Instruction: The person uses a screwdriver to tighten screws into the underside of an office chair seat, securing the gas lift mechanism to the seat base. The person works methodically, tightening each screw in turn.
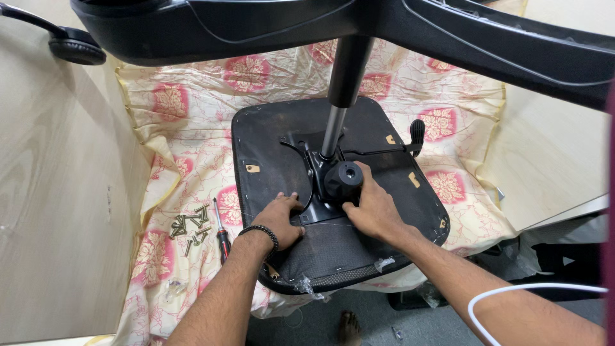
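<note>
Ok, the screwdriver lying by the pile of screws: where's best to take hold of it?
Take the screwdriver by its black-and-red handle, the thick end nearest the person, coming from above. It lies flat on the patterned cloth, its thin shaft pointing away, with the screws close on its left, so come in from the handle end.
</note>
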